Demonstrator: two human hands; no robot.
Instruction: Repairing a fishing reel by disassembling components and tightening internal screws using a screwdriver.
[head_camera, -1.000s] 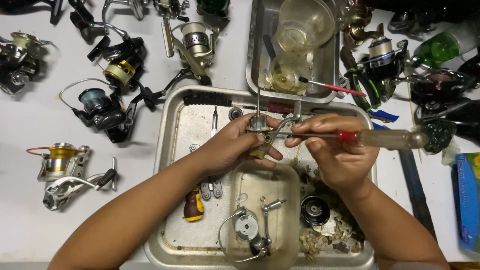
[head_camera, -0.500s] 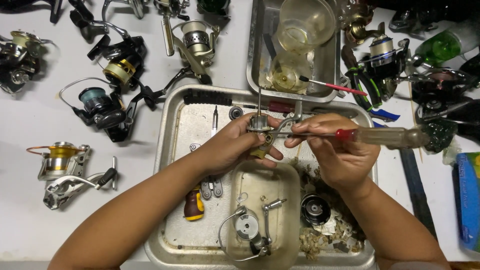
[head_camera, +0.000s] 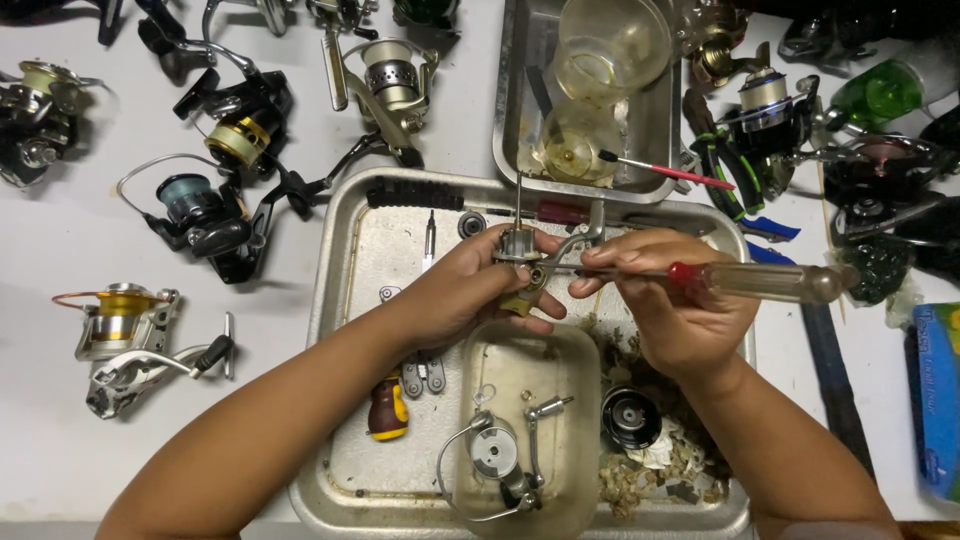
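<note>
Left hand grips the reel body over the metal tray, fingers wrapped tight. Right hand pinches the screwdriver, clear handle pointing right, tip touching the reel between both hands.

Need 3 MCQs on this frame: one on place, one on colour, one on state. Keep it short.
1. Where does the clear tub with loose parts sit?
A. In the big metal tray
B. On the white table, left
C. In the far tray

2. What colour is the collar of the screwdriver handle?
A. Blue
B. Red
C. Yellow

3. What is the left hand doing?
A. Lying flat and empty
B. Gripping the reel body
C. Holding a cup

Key: 1 A, the tub rests inside the near tray below the hands. 2 B, a red band sits where shaft meets clear handle. 3 B, its fingers close round the reel part while the right hand holds the screwdriver to it.
</note>
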